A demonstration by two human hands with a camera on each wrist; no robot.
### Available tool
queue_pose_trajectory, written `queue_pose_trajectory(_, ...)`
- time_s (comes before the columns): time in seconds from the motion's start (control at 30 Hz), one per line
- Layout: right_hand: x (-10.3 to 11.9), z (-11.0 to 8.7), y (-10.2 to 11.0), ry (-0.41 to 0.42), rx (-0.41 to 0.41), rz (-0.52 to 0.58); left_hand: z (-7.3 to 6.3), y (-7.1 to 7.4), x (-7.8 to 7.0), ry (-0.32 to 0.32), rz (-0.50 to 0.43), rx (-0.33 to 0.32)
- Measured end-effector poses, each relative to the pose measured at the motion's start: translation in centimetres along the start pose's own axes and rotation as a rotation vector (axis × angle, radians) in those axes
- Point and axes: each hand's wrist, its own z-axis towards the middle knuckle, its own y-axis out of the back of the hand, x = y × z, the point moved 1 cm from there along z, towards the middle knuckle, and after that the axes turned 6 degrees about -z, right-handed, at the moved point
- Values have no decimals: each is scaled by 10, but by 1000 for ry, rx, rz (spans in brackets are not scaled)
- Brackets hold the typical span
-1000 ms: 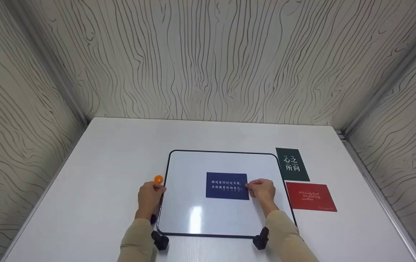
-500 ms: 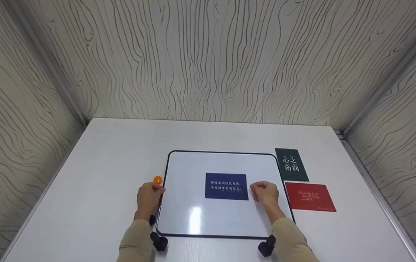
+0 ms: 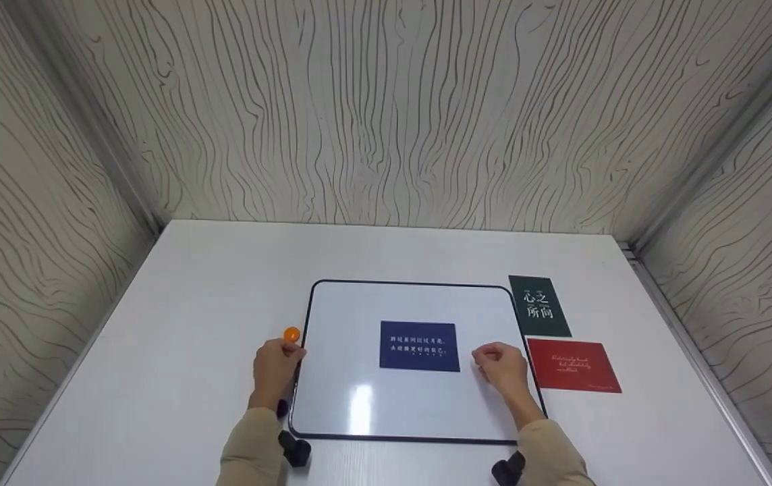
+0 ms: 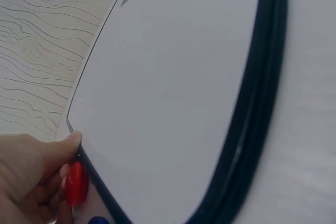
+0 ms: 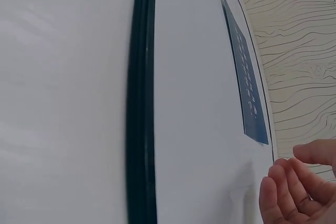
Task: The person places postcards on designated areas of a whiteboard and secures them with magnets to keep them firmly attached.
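A framed whiteboard [image 3: 339, 310] is on the white table, a blue card [image 3: 420, 346] with white writing near its middle. At the board's left edge my left hand [image 3: 277, 364] grips the dark frame, its thumb over the rim in the left wrist view. Just beyond these fingers is an orange round piece [image 3: 292, 333]. In the left wrist view a red piece [image 4: 77, 184] lies against the curled fingers, with part of a blue round piece [image 4: 98, 220] below. My right hand [image 3: 504, 368], fingers loosely bent and holding nothing, is over the board right of the card.
A dark green card [image 3: 540, 324] lies to the right of the board, with a red card [image 3: 575, 374] nearer to me. Black wrist devices [image 3: 295, 449] are on both forearms. Wood-patterned walls [image 3: 372, 135] enclose the table.
My right hand has let go of the blue card's right edge and drawn away to the right. The card stays on the board, and my left hand keeps its place.
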Motion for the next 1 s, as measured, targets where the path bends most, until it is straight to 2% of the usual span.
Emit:
queue_pose_trajectory(0.27, -1, -6, 12, 12, 19, -55, -1, -1, 1, 13, -9, 6)
queue_pose_trajectory(0.47, -6, -11, 23, 49, -6, -109, -2, -1, 1, 14, -18, 6)
queue_pose_trajectory(0.73, -16, -12, 39, 56, -43, -142, 0, -3, 4, 6, -26, -21)
queue_pose_trajectory(1.0, -32, -14, 53, -1, -42, -134, -3, -4, 7, -42, 7, -47)
